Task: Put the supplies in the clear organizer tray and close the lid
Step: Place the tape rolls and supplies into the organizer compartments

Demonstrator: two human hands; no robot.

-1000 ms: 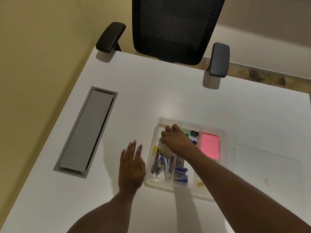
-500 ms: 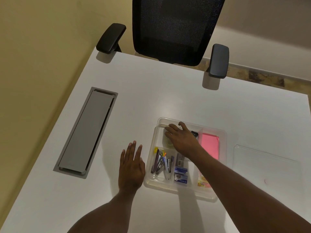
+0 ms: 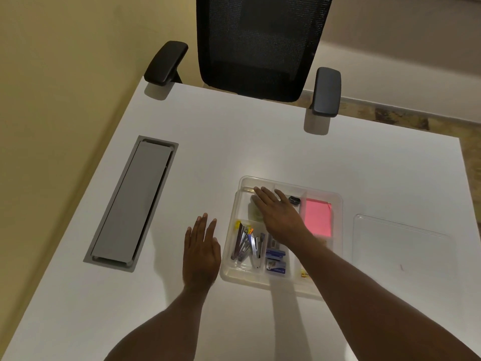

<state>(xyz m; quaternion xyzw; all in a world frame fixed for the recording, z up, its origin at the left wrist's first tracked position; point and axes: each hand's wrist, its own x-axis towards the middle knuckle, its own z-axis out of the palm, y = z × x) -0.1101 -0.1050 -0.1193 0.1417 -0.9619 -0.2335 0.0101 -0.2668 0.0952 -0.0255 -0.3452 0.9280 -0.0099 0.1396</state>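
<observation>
Flat on the white desk (image 3: 260,142), fingers spread and empty: left hand (image 3: 201,252), just left of the clear organizer tray (image 3: 335,201). Over the tray's far compartments, right hand (image 3: 279,216), open, gripping nothing. Inside: pink sticky notes (image 3: 318,217), staplers (image 3: 250,244), staple boxes (image 3: 276,260). Well right of the tray, lying flat: clear lid (image 3: 400,246).

Single head-worn view: you looked steeply down from above near desk edge, facing forward across white desk (image 3: 260,142) toward chair (image 3: 263,45).

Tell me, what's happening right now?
Left hand flat on desk, empty. Right hand open over tray. Supplies in; lid off, lying right. Nothing blocking.
</observation>
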